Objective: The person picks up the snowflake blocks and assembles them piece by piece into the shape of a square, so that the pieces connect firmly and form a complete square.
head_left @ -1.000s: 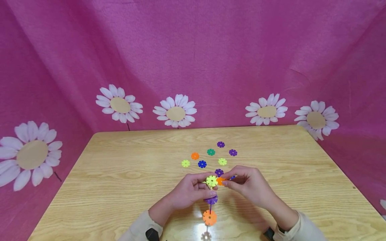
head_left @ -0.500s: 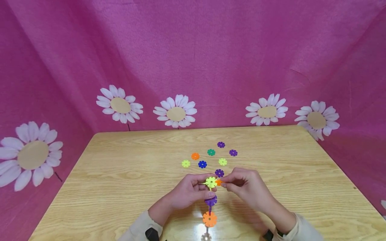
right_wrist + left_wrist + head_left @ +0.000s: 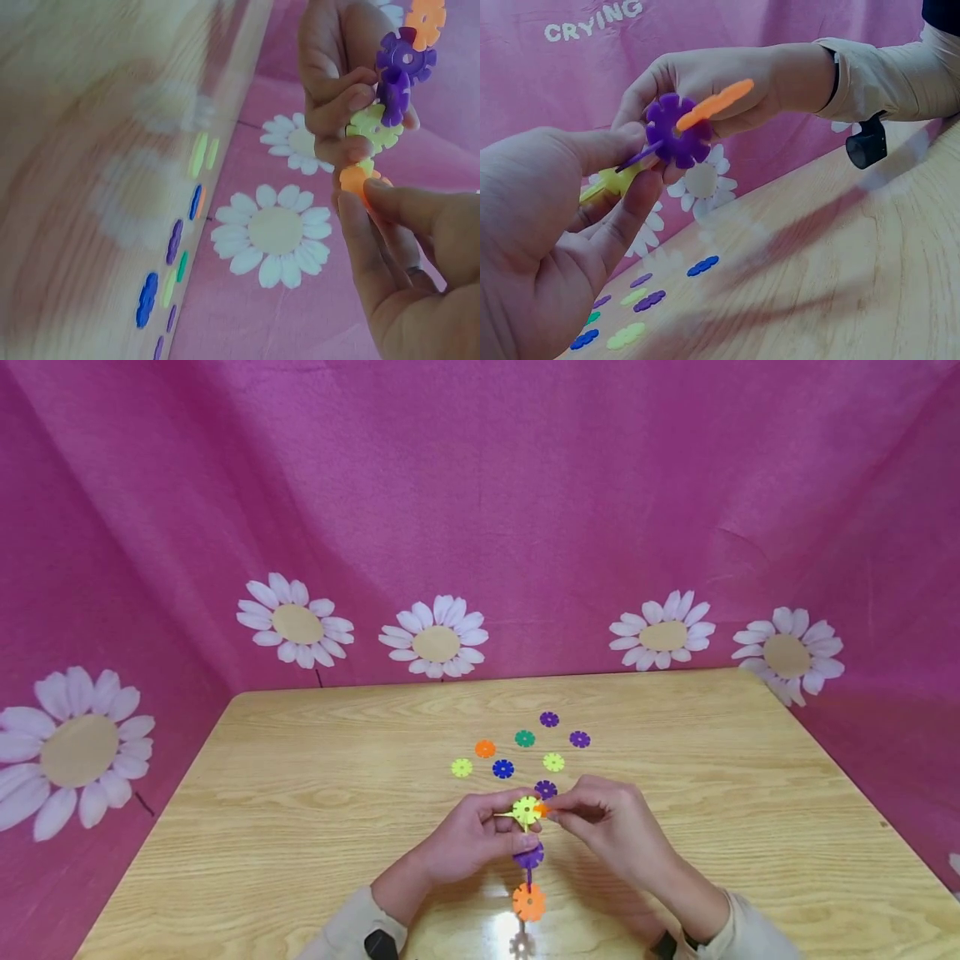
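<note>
My left hand [image 3: 480,831] grips a chain of slotted plastic flower discs by its yellow and purple part, clear above the wooden table. A yellow disc [image 3: 527,810] faces up at the far end. Below the thumb hang a purple disc [image 3: 530,854] and, at the near end, an orange disc [image 3: 529,902]; a second purple disc [image 3: 394,96] shows linked among them in the right wrist view. With thumb and forefinger, my right hand [image 3: 618,822] pinches another orange disc [image 3: 352,182], its edge right at the yellow disc's rim. Fingers partly cover both.
Several loose discs lie flat on the table [image 3: 315,793] beyond the hands: a green disc [image 3: 525,738], an orange one, a blue disc [image 3: 503,769], yellow and purple ones. A pink curtain [image 3: 480,510] with white daisies closes off the back and sides.
My right hand has brought its orange disc slightly left, against the yellow disc, and turned it more edge-on. The left hand has stayed nearly still, the chain swaying a little.
</note>
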`<state>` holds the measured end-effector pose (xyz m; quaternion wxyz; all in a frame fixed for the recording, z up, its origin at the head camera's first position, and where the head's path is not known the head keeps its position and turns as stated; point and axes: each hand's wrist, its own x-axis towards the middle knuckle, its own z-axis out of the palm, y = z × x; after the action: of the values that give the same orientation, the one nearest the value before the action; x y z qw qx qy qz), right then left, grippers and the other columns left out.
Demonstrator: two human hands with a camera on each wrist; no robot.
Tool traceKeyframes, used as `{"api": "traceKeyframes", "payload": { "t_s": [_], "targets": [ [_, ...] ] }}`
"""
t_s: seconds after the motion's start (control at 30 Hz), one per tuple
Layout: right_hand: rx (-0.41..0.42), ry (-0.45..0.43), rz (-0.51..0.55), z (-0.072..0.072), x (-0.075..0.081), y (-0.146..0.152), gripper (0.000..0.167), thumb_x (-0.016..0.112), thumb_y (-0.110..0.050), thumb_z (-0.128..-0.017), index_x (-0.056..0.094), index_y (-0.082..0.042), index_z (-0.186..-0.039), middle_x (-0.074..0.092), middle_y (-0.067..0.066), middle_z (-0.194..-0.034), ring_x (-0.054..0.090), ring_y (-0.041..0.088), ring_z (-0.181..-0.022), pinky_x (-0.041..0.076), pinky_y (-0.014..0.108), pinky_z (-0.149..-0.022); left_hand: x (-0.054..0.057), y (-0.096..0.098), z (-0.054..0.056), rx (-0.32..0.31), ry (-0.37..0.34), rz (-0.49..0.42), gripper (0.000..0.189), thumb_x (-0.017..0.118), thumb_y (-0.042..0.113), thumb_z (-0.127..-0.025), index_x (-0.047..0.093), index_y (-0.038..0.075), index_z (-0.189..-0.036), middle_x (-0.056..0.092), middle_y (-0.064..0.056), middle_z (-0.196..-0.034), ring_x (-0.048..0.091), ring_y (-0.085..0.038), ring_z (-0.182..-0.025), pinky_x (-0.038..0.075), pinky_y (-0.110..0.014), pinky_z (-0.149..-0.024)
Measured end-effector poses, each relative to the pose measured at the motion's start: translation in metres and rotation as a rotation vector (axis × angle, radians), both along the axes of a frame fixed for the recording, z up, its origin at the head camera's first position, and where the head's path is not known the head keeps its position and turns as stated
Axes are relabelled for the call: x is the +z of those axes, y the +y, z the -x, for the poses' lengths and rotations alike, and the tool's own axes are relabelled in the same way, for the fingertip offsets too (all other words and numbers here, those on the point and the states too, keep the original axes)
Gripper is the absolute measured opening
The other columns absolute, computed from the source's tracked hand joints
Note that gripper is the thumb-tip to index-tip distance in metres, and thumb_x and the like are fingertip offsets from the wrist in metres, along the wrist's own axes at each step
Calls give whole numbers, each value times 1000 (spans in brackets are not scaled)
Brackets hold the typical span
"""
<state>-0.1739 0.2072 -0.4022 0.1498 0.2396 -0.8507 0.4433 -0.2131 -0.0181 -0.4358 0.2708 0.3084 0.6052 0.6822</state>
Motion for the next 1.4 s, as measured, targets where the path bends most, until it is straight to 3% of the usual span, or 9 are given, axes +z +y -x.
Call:
{"api": "traceKeyframes", "payload": {
  "t_s": [0.17,0.43,0.6,0.73,0.87,1.1,1.4],
  "targets": [
    [23,-53,-26,4,-1,2,24,78,4,-81,78,-12,-98,73,-2,-90,71,11,-80,59,20,-70,0,1,0,22,-28,33,51,67,8,-95,49,-2,-143,54,-42,-124,69,-4,-96,57,-21,-86],
    [97,-298,-46,9,10,19,37,77,-13,-88,67,-6,-122,72,16,-112,75,18,-92,59,23,-76,3,1,-1,69,-94,96,57,68,14,-95,46,3,-147,63,-29,-126,72,-12,-98,57,-28,-91],
    [20,-395,-230,26,13,44,38,80,-17,-86,68,-2,-118,71,17,-108,72,17,-85,58,24,-71,5,3,-3,87,-92,132,54,69,16,-95,50,13,-146,66,-26,-125,74,-17,-98,57,-28,-91],
    [-8,-416,-459,45,6,53,38,83,-17,-81,71,0,-113,71,10,-101,61,13,-76,51,24,-65,7,2,-1,98,-74,130,54,70,16,-94,51,17,-145,66,-26,-125,74,-17,-98,56,-28,-93],
    [-4,-397,-563,51,1,52,38,86,-16,-77,73,0,-109,70,5,-93,53,13,-73,45,25,-64,8,-1,1,95,-67,119,57,70,15,-94,49,14,-147,65,-27,-126,74,-15,-97,55,-28,-95],
    [38,-342,-660,59,-4,50,27,85,-18,-79,76,-5,-102,54,-6,-65,44,7,-62,41,27,-67,9,-1,0,88,-68,118,57,69,13,-94,48,13,-147,65,-27,-126,73,-12,-95,55,-29,-95],
    [43,-374,-635,66,-12,52,20,83,-14,-81,76,-6,-99,64,-4,-75,48,9,-65,42,25,-63,10,-1,-1,84,-74,120,56,69,11,-94,50,13,-146,66,-28,-124,74,-13,-94,56,-29,-93]
  ]
}}
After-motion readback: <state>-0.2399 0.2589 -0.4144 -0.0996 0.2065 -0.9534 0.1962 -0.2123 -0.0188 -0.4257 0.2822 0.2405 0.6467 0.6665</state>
